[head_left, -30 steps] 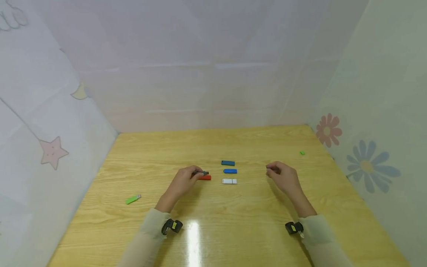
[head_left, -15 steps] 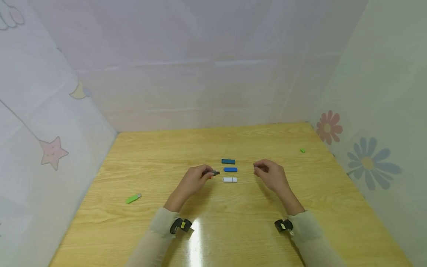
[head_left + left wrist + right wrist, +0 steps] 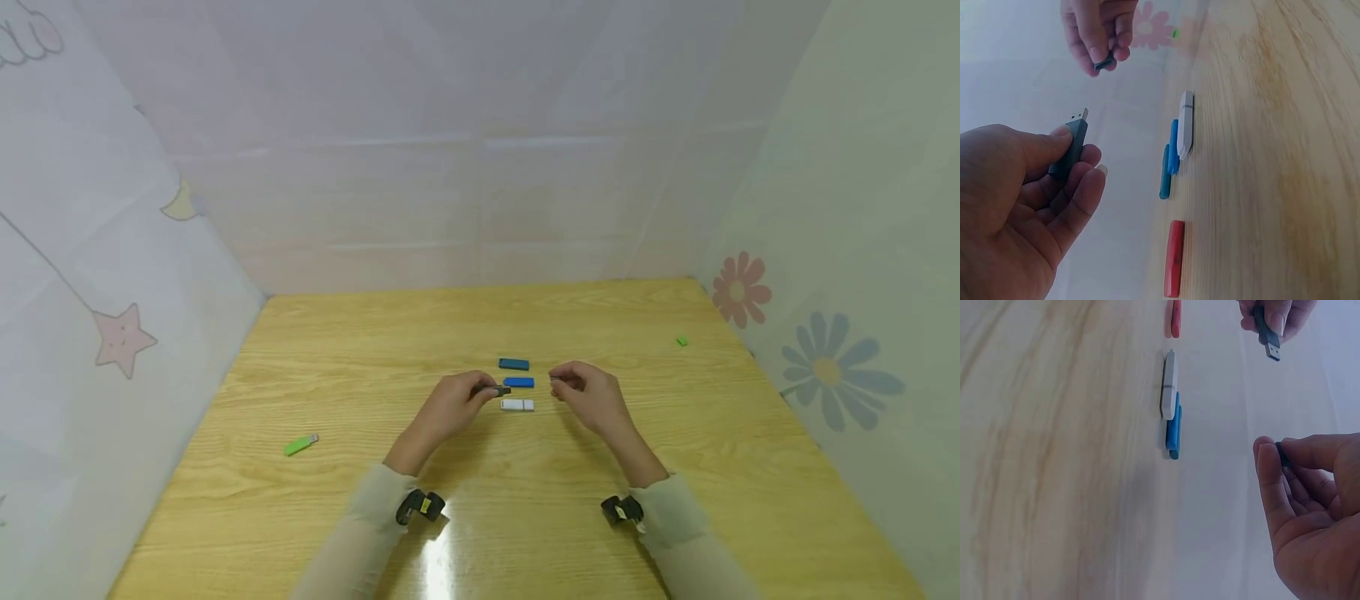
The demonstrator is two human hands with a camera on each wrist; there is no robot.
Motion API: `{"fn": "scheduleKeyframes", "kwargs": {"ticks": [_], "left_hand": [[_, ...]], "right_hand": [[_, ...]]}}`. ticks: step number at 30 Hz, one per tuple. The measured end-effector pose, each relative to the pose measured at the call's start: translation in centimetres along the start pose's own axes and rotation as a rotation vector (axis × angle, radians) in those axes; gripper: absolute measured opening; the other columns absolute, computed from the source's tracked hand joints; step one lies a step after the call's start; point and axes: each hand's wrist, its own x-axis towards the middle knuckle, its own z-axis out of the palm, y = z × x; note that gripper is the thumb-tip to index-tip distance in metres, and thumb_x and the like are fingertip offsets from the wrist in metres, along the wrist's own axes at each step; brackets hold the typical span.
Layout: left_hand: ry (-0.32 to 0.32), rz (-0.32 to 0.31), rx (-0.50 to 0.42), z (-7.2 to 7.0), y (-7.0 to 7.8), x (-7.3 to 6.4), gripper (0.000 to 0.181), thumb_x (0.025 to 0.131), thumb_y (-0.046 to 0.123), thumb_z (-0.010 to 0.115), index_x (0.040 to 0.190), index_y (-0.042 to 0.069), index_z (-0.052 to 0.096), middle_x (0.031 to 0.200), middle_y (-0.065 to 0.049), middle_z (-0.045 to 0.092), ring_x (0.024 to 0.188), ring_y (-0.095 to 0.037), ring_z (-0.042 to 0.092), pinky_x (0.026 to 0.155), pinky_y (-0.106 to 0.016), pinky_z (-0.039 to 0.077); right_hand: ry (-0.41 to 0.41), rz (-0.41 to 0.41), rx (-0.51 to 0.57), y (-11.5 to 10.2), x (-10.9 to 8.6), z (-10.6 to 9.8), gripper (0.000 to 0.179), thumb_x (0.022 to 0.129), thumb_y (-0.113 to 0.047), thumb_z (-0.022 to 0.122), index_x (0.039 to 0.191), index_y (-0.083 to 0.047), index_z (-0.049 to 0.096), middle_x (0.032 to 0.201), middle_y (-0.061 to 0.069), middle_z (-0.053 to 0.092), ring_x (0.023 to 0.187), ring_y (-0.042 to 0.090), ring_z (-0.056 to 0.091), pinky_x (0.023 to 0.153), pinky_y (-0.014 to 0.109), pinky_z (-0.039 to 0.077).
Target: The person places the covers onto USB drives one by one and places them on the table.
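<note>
My left hand [image 3: 448,410] pinches a dark grey USB flash drive [image 3: 1071,149] between thumb and fingers, its bare metal plug [image 3: 1079,115] pointing toward the other hand. Across a short gap, my right hand [image 3: 596,402] pinches a small dark USB cap [image 3: 1282,454] between thumb and fingertips. Both are held above the table. Below them lie a capped white USB stick [image 3: 517,405], a blue one [image 3: 520,382] and a teal one [image 3: 513,364], stacked in a column. A red stick [image 3: 1174,259] lies under my left hand, which hides it in the head view.
On the left of the wooden table [image 3: 360,333] lies a green USB stick [image 3: 302,444] with its plug bare. A small green cap [image 3: 682,341] sits near the back right. Sheeted walls [image 3: 480,167] enclose the back and both sides.
Both hands have moved inward, the left one rightward with the dark drive and the right one leftward with the cap, narrowing the gap between them. The red stick has become hidden in the head view.
</note>
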Motion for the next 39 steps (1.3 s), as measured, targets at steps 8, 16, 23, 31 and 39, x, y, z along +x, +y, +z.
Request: {"fn": "scheduleKeyframes", "kwargs": {"ticks": [8,16,23,31,39], "left_hand": [[-0.002,0.005,-0.014,0.5,0.4,0.4,0.021,0.105,0.026,0.058,0.111,0.009,0.07,0.097,-0.004,0.073,0.071,-0.009,0.055,0.062,-0.024,0.047],[-0.012,0.016,-0.035,0.6,0.7,0.6,0.022,0.105,0.026,0.058,0.112,0.009,0.07,0.095,-0.006,0.072,0.068,-0.009,0.053,0.059,-0.024,0.044],[-0.027,0.011,-0.051,0.6,0.8,0.7,0.022,0.106,0.025,0.056,0.114,0.009,0.069,0.095,-0.007,0.071,0.068,-0.01,0.053,0.059,-0.025,0.045],[-0.039,0.019,-0.066,0.5,1.1,0.7,0.022,0.106,0.024,0.056,0.114,0.008,0.069,0.097,-0.008,0.071,0.069,-0.01,0.054,0.06,-0.024,0.046],[-0.032,0.032,-0.051,0.6,1.4,0.7,0.022,0.106,0.024,0.055,0.115,0.01,0.069,0.098,-0.005,0.071,0.073,-0.009,0.057,0.063,-0.025,0.048]], "right_hand": [[-0.006,-0.02,0.023,-0.8,-0.1,0.7,0.017,0.099,-0.012,0.066,0.114,-0.007,0.072,0.096,0.003,0.074,0.085,0.017,0.072,0.071,0.031,0.059],[-0.025,-0.041,0.061,-1.4,-0.2,1.6,0.019,0.099,-0.011,0.067,0.116,-0.004,0.071,0.099,0.005,0.074,0.088,0.018,0.073,0.072,0.027,0.06],[-0.034,-0.056,0.069,-1.9,-0.3,1.8,0.021,0.098,-0.011,0.067,0.117,-0.002,0.071,0.098,0.005,0.074,0.087,0.019,0.073,0.073,0.029,0.06],[-0.051,-0.043,0.095,-2.0,-0.3,2.2,0.017,0.099,-0.012,0.068,0.114,-0.009,0.072,0.097,0.003,0.074,0.088,0.023,0.074,0.071,0.029,0.059],[-0.069,-0.059,0.095,-2.2,-0.3,2.5,0.019,0.099,-0.015,0.068,0.115,-0.006,0.071,0.096,0.002,0.074,0.087,0.026,0.073,0.068,0.029,0.057]]}}
